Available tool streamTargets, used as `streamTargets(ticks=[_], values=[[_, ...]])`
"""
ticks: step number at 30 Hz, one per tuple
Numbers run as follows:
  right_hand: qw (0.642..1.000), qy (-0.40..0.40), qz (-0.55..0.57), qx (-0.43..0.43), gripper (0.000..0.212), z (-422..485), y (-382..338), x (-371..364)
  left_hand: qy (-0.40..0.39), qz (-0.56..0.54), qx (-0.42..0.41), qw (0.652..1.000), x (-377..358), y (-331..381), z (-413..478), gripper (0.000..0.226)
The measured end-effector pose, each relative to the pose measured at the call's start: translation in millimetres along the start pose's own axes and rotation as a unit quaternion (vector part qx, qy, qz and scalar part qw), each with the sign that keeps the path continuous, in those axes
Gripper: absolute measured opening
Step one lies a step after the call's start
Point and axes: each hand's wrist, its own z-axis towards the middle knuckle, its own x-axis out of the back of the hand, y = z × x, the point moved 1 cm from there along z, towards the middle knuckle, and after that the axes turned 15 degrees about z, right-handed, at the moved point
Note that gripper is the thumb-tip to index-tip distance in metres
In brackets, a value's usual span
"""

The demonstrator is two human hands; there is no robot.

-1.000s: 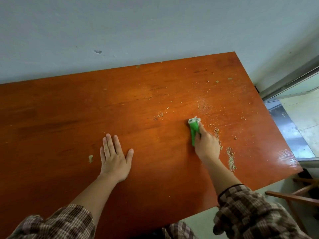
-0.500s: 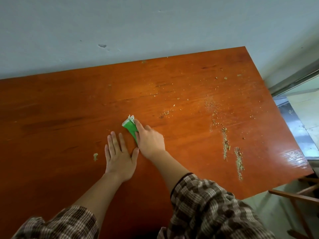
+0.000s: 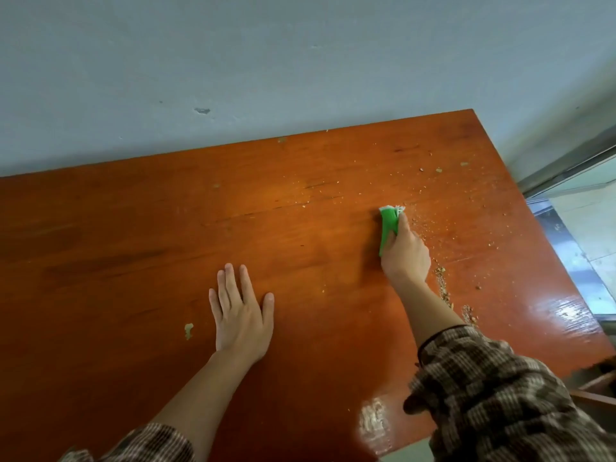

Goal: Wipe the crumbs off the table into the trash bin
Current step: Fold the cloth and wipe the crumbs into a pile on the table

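My right hand (image 3: 405, 253) presses a folded green cloth (image 3: 388, 228) flat on the reddish wooden table (image 3: 133, 255), right of centre. Fine crumbs (image 3: 430, 228) are scattered just right of the cloth and toward the far right corner. A denser line of crumbs (image 3: 443, 288) runs beside my right wrist toward the near edge. My left hand (image 3: 240, 311) lies flat, palm down with fingers apart, holding nothing. A pale crumb (image 3: 188, 330) sits left of it. No trash bin is in view.
A grey wall (image 3: 266, 61) backs the table. A metal door frame and tiled floor (image 3: 586, 215) lie past the table's right edge. Part of a wooden chair (image 3: 596, 388) shows below the near right corner.
My right hand has swept the green cloth from beside my left hand back to the right, up to the scattered crumbs. My left hand has stayed flat on the table.
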Motion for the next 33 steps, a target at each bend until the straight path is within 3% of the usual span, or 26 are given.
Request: streamTargets(ticks=[2, 5, 10, 14, 23, 26, 33], values=[[0.998, 0.005, 0.022, 0.061, 0.047, -3.3, -19.8, -0.4, 0.028, -0.006, -0.005, 1.0, 8.3, 2.8, 22.4, 0.069], [0.985, -0.065, 0.036, 0.156, 0.048, -18.6, -65.7, -25.3, 0.059, 0.0, -0.003, 0.998, 24.0, 6.0, 61.5, 0.067], [0.954, -0.175, 0.022, 0.243, 0.049, -34.2, -114.4, -80.9, 0.091, 0.019, -0.003, 0.996, 43.0, 4.4, 110.3, 0.067], [0.967, -0.146, 0.029, 0.208, 0.047, -6.1, -105.6, -82.8, 0.12, 0.032, -0.005, 0.992, 40.7, -1.5, 130.6, 0.065], [0.999, 0.012, 0.048, -0.002, 0.044, 68.0, -13.9, -19.4, 0.147, 0.023, -0.018, 0.989, 35.7, -7.7, 130.9, 0.062], [0.995, 0.039, 0.082, 0.041, 0.044, 65.8, -14.2, -8.8, 0.15, 0.02, -0.017, 0.988, 35.1, -8.7, 129.9, 0.062], [0.962, -0.062, 0.166, 0.21, 0.044, 30.8, -94.9, -59.6, 0.143, 0.012, -0.016, 0.99, 36.1, -9.4, 130.2, 0.061]])
